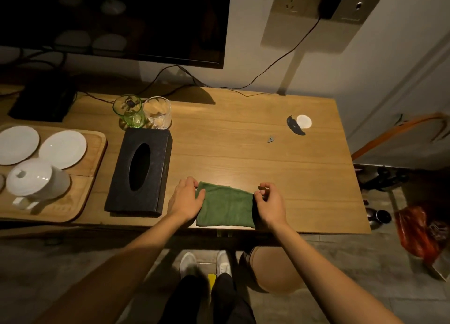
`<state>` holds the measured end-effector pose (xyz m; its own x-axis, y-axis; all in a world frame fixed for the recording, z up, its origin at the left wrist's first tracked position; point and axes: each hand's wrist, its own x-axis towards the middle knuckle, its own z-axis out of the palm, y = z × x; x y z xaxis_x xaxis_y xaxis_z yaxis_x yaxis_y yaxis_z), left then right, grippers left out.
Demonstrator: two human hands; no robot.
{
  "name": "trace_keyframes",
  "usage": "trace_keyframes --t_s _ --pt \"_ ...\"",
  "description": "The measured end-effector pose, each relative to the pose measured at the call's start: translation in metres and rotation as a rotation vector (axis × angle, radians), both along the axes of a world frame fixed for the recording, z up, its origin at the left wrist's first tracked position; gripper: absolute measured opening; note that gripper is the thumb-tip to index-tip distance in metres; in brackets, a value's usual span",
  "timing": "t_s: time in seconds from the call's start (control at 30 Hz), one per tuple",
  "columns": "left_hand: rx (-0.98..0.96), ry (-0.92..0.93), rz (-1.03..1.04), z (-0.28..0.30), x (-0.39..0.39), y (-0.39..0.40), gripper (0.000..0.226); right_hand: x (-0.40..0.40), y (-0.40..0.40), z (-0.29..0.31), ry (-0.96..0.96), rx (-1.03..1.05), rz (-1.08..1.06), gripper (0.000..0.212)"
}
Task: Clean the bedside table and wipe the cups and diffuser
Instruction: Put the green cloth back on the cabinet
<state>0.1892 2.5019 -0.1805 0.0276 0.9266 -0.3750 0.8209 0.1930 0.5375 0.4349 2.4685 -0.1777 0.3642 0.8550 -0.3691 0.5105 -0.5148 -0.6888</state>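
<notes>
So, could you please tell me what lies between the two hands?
In the head view, the folded green cloth lies between the left hand and right hand, each holding one end.

No words, labels, brand names or numbers could be read anywhere. A faint mark near the front edge of the wooden tray [80, 201], left of the fingers, was too blurred to make out.
</notes>
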Motion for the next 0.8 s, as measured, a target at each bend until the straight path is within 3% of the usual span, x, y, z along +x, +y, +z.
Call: trace_keyframes --t_s 0.17,0.4,0.57,0.8 --pt "0.019 0.058 -0.067 0.013 0.008 -0.007 0.054 0.01 0.015 0.018 -0.153 0.053 0.223 0.039" --pt "0.32 0.159 -0.047 0.063 -0.026 -0.017 0.074 -0.031 0.053 0.066 -0.285 0.256 0.556 0.052" --pt "0.511 0.333 0.155 0.107 -0.111 -0.052 0.074 -0.116 0.07 0.103 -0.301 0.469 0.826 0.065" --pt "0.507 0.593 0.531 0.18 -0.239 -0.173 0.075 -0.26 0.034 0.154 -0.241 0.741 1.211 0.066"
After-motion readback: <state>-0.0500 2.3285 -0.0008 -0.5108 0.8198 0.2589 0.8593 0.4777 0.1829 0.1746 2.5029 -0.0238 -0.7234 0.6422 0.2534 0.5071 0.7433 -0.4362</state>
